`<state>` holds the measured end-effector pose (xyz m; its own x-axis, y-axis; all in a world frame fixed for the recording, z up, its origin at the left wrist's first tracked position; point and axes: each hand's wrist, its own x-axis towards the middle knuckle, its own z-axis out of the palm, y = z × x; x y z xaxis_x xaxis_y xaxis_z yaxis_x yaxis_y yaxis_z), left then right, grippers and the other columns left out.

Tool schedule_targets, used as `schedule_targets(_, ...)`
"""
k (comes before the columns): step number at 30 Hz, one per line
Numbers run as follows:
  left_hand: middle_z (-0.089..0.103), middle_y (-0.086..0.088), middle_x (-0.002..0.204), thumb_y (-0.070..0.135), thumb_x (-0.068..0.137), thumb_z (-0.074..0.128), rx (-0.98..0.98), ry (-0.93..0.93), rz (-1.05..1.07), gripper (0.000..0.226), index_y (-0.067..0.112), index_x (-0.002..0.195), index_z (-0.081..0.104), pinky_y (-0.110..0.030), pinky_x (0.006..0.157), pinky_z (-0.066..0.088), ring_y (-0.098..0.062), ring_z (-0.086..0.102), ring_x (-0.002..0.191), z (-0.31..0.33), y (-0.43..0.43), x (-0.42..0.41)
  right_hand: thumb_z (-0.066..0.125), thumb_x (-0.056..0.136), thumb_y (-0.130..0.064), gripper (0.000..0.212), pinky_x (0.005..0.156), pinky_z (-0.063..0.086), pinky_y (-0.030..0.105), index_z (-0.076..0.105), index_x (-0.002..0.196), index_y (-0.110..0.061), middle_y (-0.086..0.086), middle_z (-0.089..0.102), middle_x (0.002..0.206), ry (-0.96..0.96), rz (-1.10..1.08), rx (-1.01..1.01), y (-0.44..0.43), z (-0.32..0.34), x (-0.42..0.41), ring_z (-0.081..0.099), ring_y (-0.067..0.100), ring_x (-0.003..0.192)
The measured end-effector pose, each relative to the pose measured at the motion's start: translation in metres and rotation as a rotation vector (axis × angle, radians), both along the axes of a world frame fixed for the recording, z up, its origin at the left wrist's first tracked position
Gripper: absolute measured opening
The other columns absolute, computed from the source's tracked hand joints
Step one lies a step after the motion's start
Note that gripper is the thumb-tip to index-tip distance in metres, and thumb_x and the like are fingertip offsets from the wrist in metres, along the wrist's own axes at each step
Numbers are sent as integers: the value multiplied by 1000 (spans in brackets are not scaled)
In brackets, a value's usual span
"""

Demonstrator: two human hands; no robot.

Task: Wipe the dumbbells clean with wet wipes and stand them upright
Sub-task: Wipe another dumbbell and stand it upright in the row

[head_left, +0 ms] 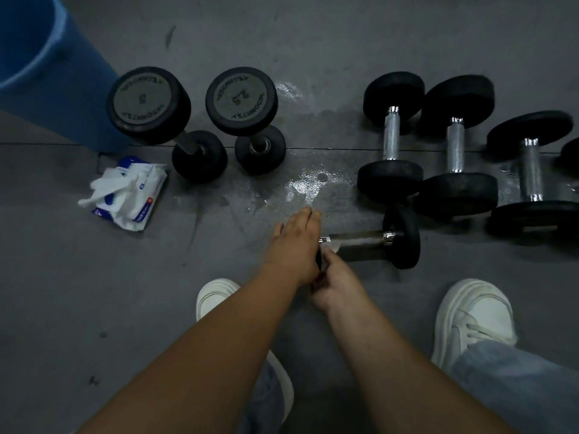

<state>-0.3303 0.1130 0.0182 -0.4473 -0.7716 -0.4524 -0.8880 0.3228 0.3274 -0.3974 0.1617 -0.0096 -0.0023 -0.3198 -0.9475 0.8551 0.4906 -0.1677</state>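
A black dumbbell lies on its side on the grey floor in front of me. My left hand covers and grips its left head, which is hidden. My right hand pinches a pale wet wipe against the left end of the metal handle. The right head is uncovered. Two dumbbells stand upright at the back, one marked 5 and one marked 2.5. Three more dumbbells lie side by side at the right.
An open pack of wet wipes with a sheet pulled out lies at the left. A blue bucket stands in the back left corner. A wet patch shines on the floor ahead. My white shoes flank my arms.
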Motion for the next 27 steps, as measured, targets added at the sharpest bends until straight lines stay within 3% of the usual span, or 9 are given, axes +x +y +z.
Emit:
schedule_targets(3, 8, -3, 163, 34, 78, 72, 15, -13, -10, 100, 18, 155, 11, -44, 121, 12, -18, 10, 150, 1, -1, 0, 49, 100, -27, 26, 68, 56, 28, 67, 90, -10, 4, 73, 68, 62, 61, -2, -3, 11, -7, 68, 18, 74)
schedule_targets(5, 9, -2, 163, 36, 77, 75, 15, -11, -12, 103, 18, 155, 11, -43, 120, 13, -18, 11, 150, -1, -3, 0, 59, 95, -19, 20, 71, 56, 29, 70, 92, -4, 9, 74, 80, 252, 123, -85, 4, 16, -12, 70, 22, 78)
schedule_targets(8, 10, -2, 163, 39, 78, 74, -8, -6, -12, 102, 18, 155, 11, -43, 120, 15, -18, 13, 150, -6, -3, 1, 58, 90, -20, 19, 74, 45, 32, 72, 84, -8, 4, 68, 83, 956, 443, -303, 3, 16, -20, 61, 22, 83)
schedule_targets(10, 11, -2, 163, 38, 77, 74, -19, -2, -16, 103, 18, 155, 10, -42, 119, 15, -17, 14, 150, -6, 0, 2, 51, 90, -30, 23, 88, 39, 37, 70, 100, -22, -5, 68, 104, 1594, 975, -302, -10, 11, -29, 57, 22, 106)
schedule_targets(11, 10, -2, 163, 37, 76, 75, -26, -4, -17, 104, 19, 155, 10, -42, 119, 15, -17, 14, 150, -6, 2, 2, 49, 92, -31, 26, 96, 33, 40, 66, 112, -28, -11, 65, 115, 1718, 1218, -316, -11, 5, -34, 52, 18, 118)
schedule_targets(14, 7, -2, 164, 34, 77, 71, -18, -12, -22, 100, 19, 155, 10, -43, 119, 14, -20, 12, 151, -5, 4, 2, 59, 86, -30, 36, 103, 20, 43, 61, 122, -32, -15, 62, 124, 1805, 1538, -449, 11, 0, -48, 50, 16, 125)
schedule_targets(17, 8, -2, 163, 33, 76, 72, 0, -24, -17, 101, 19, 155, 11, -44, 120, 13, -19, 11, 150, -4, 1, 1, 67, 80, -26, 40, 102, 21, 44, 63, 119, -31, -14, 63, 123, 1877, 1597, -524, 18, -1, -57, 54, 19, 123)
schedule_targets(21, 7, -2, 164, 32, 78, 71, -15, -25, -14, 99, 18, 155, 10, -43, 119, 13, -19, 13, 150, -2, 5, 2, 54, 89, -30, 41, 105, 11, 43, 54, 130, -35, -16, 56, 134, 1723, 1626, -376, 5, 2, -46, 44, 16, 133)
schedule_targets(27, 7, -2, 164, 31, 76, 74, -27, -29, -12, 102, 18, 155, 10, -44, 120, 12, -19, 10, 151, -2, 7, 1, 62, 82, -27, 44, 103, 18, 45, 58, 125, -34, -14, 61, 129, 1805, 1639, -398, 15, 8, -48, 51, 20, 127)
